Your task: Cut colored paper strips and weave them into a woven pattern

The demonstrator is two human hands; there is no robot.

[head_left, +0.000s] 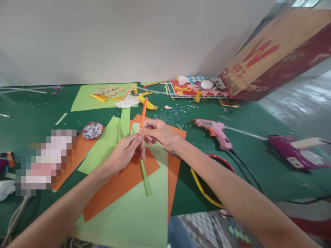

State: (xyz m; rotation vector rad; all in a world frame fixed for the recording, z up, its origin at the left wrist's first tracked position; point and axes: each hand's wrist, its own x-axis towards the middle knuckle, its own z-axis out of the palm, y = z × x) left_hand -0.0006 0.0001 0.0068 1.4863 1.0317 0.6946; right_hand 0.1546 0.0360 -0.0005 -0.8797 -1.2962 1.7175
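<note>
My two hands meet above a pile of coloured paper on a green table (31, 113). My right hand (157, 132) is closed in a pinch on an orange paper strip (143, 111) that points up and away from me. My left hand (126, 151) is closed in a pinch on a green paper strip (146, 177) that hangs down toward me. The two strips meet between my fingertips. Under my hands lie orange paper sheets (121, 182) and light green paper sheets (139, 213), overlapping.
A pink hot glue gun (216, 131) lies right of my hands, its black cord running to the right. A small dish of googly eyes (92, 131) sits to the left. Woven paper craft pieces (196, 88) and a tilted cardboard box (274, 55) stand at the back; a purple power strip (294, 153) at right.
</note>
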